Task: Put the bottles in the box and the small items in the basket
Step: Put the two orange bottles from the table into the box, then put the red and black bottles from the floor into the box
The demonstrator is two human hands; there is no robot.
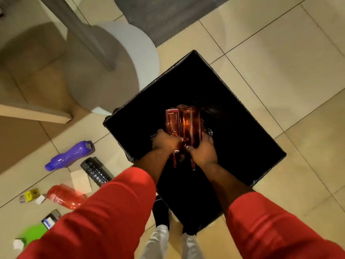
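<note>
Seen from above: black box [233,131], open-topped, standing on the tiled floor [280,62]. Over its dark interior, two amber-red square bottles side by side, necks toward the person. Left bottle [171,121] gripped by the left hand [164,142], fingers closed around its lower body. Right bottle [191,122] gripped by the right hand [202,149], likewise closed around it. Both bottles touching or nearly so along their long sides, held inside the box's outline; whether resting on the bottom cannot be told. Red sleeves [112,212] on both forearms.

Left of the box, on the floor: purple bottle [70,156] lying on its side; just beside it a dark ribbed bottle [96,171], also lying down, partly over a pale card [80,181]. Nearer the person, a red bottle [63,197], blurred, on its side. Close to it a small yellow box [32,194] and a small white item [40,199]. Further down, a dark packet [50,218] and a green flat thing [34,232], both partly hidden by the left sleeve.
</note>
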